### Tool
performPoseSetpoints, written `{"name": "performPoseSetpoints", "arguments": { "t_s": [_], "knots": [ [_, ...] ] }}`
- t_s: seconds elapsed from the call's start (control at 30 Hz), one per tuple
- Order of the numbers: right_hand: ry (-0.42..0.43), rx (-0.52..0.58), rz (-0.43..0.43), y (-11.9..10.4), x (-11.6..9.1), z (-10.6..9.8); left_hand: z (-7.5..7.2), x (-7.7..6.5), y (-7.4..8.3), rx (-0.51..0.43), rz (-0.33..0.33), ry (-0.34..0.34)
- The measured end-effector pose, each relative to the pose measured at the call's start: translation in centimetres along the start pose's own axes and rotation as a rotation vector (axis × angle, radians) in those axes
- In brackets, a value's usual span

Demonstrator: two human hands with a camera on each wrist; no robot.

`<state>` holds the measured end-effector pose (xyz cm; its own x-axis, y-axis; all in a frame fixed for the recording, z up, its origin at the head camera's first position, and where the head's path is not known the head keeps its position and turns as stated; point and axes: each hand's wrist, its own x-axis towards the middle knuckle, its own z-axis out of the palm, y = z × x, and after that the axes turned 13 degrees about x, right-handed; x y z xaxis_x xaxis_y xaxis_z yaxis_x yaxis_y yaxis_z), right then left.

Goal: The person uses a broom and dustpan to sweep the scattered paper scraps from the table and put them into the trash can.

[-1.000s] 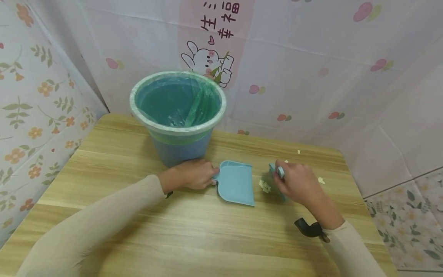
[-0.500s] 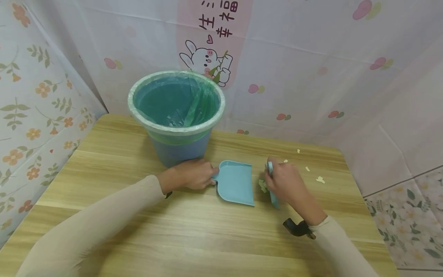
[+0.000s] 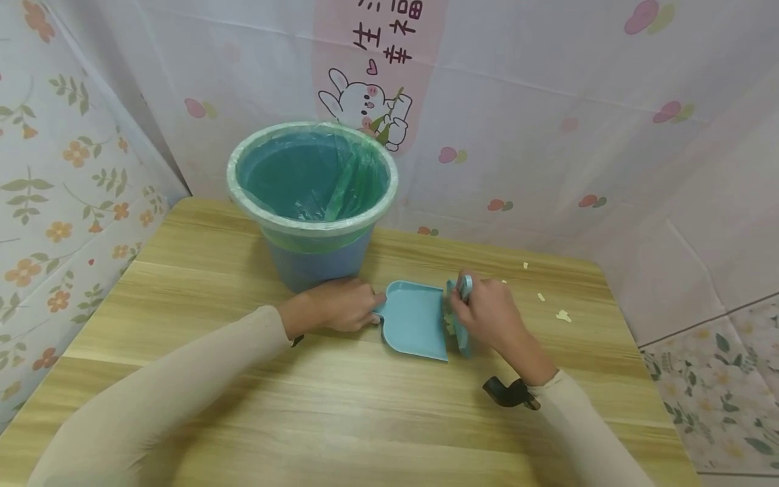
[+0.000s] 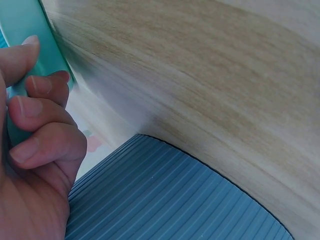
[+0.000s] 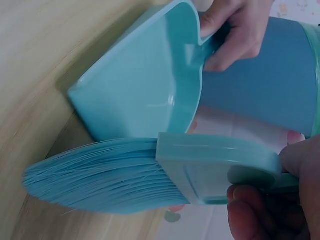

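Progress, as judged from how things lie: partway. Small pile of pale scraps (image 3: 450, 323) sits just right of centre in the head view, between the lip of the dustpan (image 3: 414, 321) and the brush (image 5: 150, 172); none show on the pan's floor, so loading it seems left to do. A few stray scraps (image 3: 564, 316) lie apart toward the right of the frame, not yet gathered. Dustpan is on the table (image 3: 341, 419) near mid-frame — long axis roughly left-right, handle at left, wide lip facing right. Brush head runs roughly top to bottom beside that lip, slightly tilted; in the right wrist view its bristles point left, handle right. Whether brush and pan touch: cannot tell. Left hand (image 3: 347, 304) has its fingers curled round the pan's handle, right hand (image 3: 489, 308) closed round the brush handle. Bin (image 3: 316, 267) stands behind the left hand, upper left of centre, lined with a green bag (image 3: 359, 179) — its bottom is too indistinct to read for scraps.
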<state>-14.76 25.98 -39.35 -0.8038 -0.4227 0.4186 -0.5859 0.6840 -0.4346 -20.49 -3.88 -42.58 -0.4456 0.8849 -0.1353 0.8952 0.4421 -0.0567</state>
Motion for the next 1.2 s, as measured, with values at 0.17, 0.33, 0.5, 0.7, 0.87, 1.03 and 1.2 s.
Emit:
{"name": "performPoseSetpoints", "arguments": {
  "t_s": [0.17, 0.33, 0.5, 0.7, 0.87, 1.03, 1.2],
  "knots": [
    [0.048, 0.025, -0.051, -0.1, 0.6, 0.5, -0.1, 0.1, -0.1, 0.000, 0.004, 0.000],
    [0.063, 0.045, -0.051, -0.3, 1.0, 0.8, -0.1, 0.2, -0.1, 0.000, 0.001, 0.001],
    [0.064, 0.051, -0.063, -0.6, 1.3, 0.9, -0.2, 0.2, -0.2, 0.009, 0.003, 0.005],
    [0.059, 0.059, -0.067, -1.1, 1.7, 1.1, -0.2, 0.1, -0.2, 0.004, 0.001, -0.004],
    [0.060, 0.081, -0.067, -1.2, 1.8, 1.0, -0.2, 0.0, -0.1, 0.004, 0.002, 0.001],
    [0.064, 0.113, -0.064, -1.2, 1.9, 1.0, -0.2, -0.1, -0.1, 0.004, 0.003, 0.000],
    [0.076, 0.144, -0.067, -1.4, 2.1, 1.0, -0.2, -0.1, -0.1, -0.003, 0.005, -0.004]
  ]
}}
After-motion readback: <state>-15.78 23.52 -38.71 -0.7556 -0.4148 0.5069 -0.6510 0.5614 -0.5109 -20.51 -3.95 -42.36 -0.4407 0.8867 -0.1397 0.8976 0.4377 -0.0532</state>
